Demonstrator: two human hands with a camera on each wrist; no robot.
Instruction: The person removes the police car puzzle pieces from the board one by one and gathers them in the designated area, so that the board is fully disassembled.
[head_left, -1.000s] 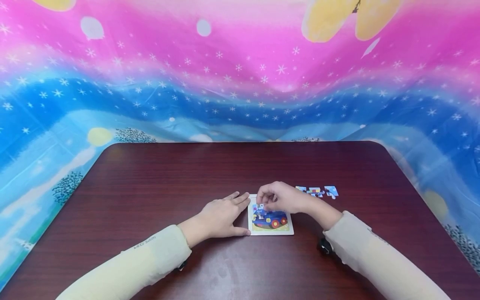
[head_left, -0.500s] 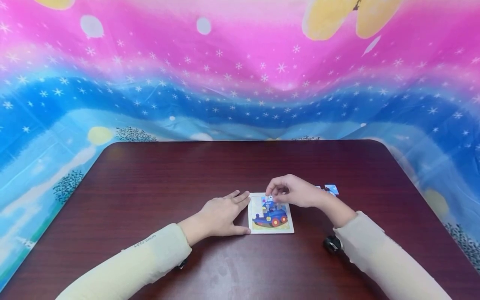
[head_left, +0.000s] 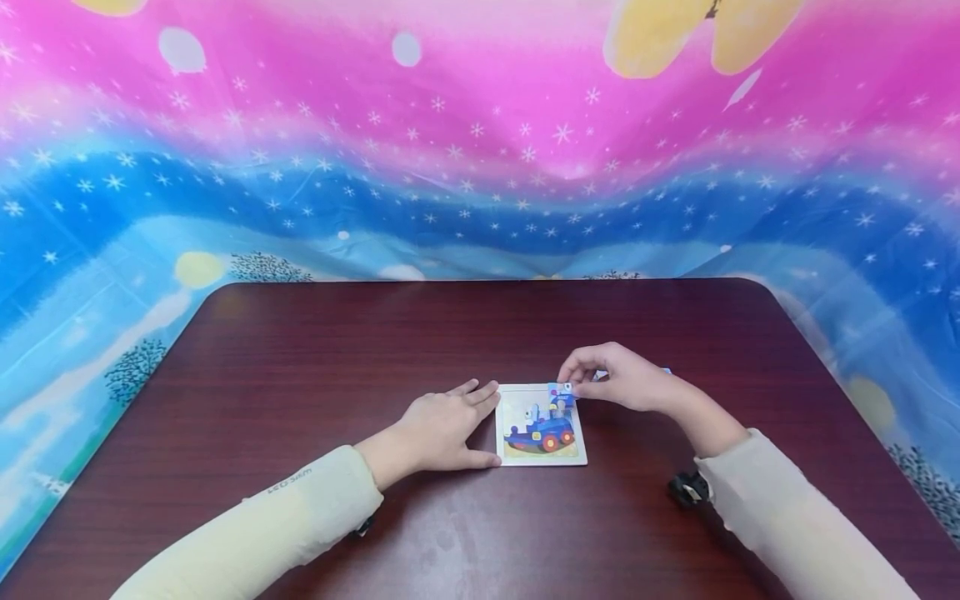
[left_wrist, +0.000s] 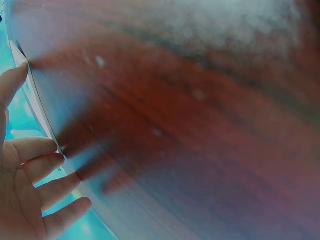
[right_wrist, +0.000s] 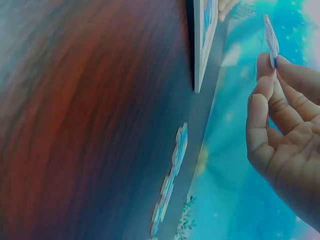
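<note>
A square puzzle board (head_left: 540,462) with a pale frame lies on the table, its lower part showing a blue vehicle with red and yellow wheels. My left hand (head_left: 438,433) rests against its left edge, fingers straight and spread, thumb at the near corner. Over the board's far right corner, my right hand (head_left: 630,379) pinches a jigsaw piece (head_left: 559,395) between thumb and index finger. In the right wrist view that jigsaw piece (right_wrist: 271,39) stands edge-on, raised above the table. The upper left of the board shows a pale backing.
Several loose jigsaw pieces (right_wrist: 170,182) lie on the table to the right of the board, mostly hidden behind my right hand in the head view. A patterned cloth (head_left: 480,167) hangs behind the dark wooden table (head_left: 337,333).
My right hand has moved right and slightly away with the jigsaw piece, from the board's upper left to its far right corner. The left hand has stayed at the left edge.
</note>
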